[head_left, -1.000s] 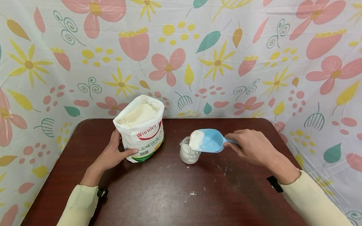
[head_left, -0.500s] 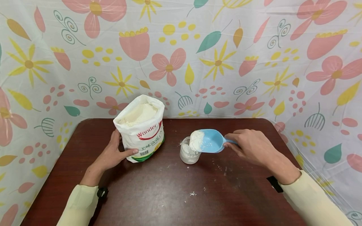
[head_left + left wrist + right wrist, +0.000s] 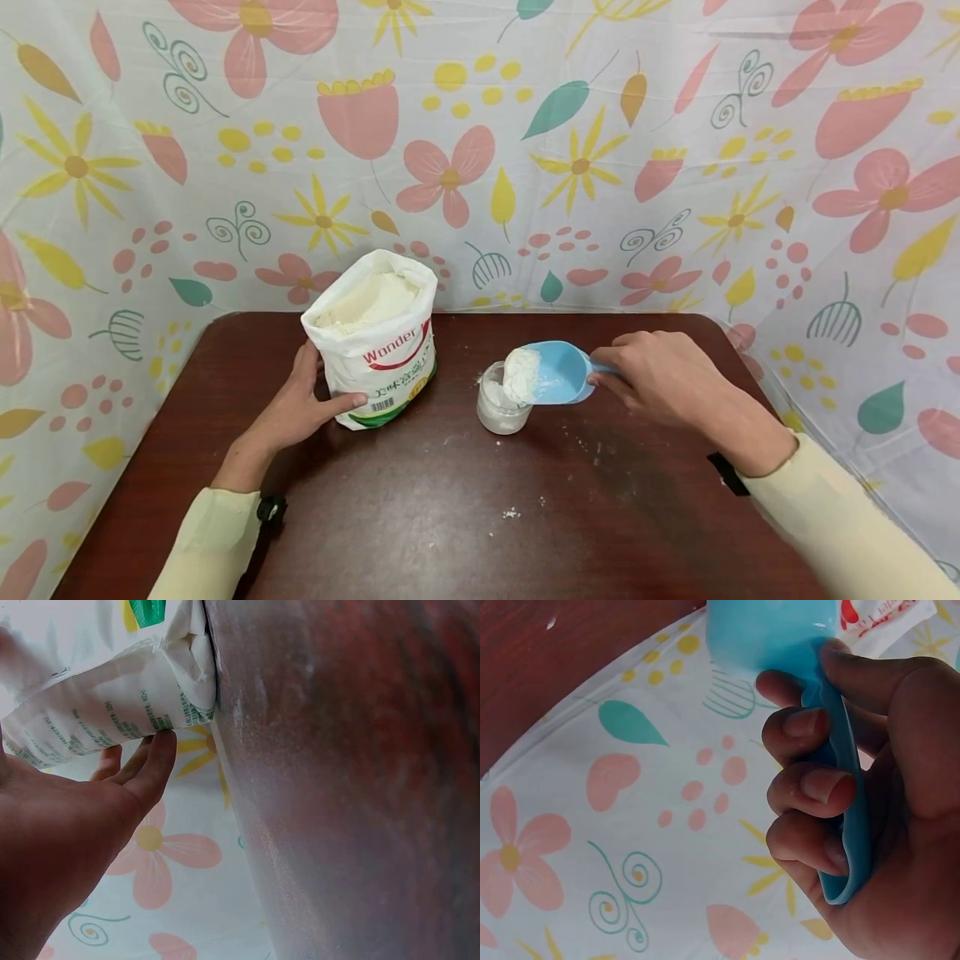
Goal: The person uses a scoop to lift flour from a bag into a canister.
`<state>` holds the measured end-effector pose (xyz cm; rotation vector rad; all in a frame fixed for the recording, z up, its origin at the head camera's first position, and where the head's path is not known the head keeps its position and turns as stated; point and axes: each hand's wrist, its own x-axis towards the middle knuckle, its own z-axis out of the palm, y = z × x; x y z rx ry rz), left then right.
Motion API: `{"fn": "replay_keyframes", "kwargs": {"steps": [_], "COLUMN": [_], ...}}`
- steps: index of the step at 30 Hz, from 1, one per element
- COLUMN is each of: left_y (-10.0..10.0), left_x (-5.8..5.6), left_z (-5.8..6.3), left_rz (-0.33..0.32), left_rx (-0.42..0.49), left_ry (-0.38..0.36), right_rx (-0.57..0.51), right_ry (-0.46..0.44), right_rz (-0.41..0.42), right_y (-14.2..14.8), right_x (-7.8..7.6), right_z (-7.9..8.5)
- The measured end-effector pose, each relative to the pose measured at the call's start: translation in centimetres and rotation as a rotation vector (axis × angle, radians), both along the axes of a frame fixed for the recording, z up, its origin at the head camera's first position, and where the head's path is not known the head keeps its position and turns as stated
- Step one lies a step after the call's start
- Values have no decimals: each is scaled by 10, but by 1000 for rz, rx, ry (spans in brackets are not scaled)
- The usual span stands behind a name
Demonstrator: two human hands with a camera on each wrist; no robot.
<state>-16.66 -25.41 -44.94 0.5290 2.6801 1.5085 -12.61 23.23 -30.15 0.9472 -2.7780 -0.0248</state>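
Head view: clear jar [image 3: 501, 419] upright on dark wood-toned table [image 3: 405, 517], whitish powder inside; taken as landmark for what follows. Blue scoop [image 3: 564, 375] to the jar's right, its front end over the jar's mouth; cannot tell whether it touches the rim. White powder heap [image 3: 521, 372] at that front end, thin dusting on the rest of the bowl.

Right hand [image 3: 660, 379], farther right of the jar, grips the scoop's handle; right wrist view shows fingers curled round it, thumb laid up near the bowl.

White bag [image 3: 382, 367] stands left of the jar, well filled with pale powder, top edge folded outward, red "Wonder" lettering on its front. Left hand [image 3: 292, 412] on the bag's far side from the jar: thumb on the printed front, fingers reaching along the side. Left wrist view: fingers extended, rather straight, tips touching the bag.

Small white crumbs [image 3: 511, 514] on the near side of the jar. Flower-printed cloth [image 3: 450, 108] behind the jar, beyond the table edge. Pale sleeves [image 3: 832, 517] on both arms.
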Motion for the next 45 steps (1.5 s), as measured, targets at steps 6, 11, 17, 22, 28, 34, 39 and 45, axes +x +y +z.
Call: {"fn": "replay_keyframes", "kwargs": {"steps": [6,11,17,22,28,34,39,45], "left_y": [0,0,0,0,-1,-1,-1,-1], "left_x": [-1,-1,-1,-2,-2,-2,-2,-2], "left_z": [0,1,1,1,1,1,1,0], "left_rz": [-1,-1,-2,-12,-13,-8,-6,-5], "left_rx": [2,5,0,17,22,21,17,15], "left_ry": [-4,-2,-1,7,4,-5,-8,-5], "right_rx": [20,34,65,98,123,147,165,191], "right_ry": [-10,-25,-35,-38,-38,-14,-12,16], "right_rz": [0,1,16,18,10,14,8,24], "right_y": [-4,-8,-14,-19,-28,-36,-42,-47], "right_x": [0,-2,-3,-5,-8,-8,-7,-6], "right_z": [3,6,14,19,22,23,24,26]}}
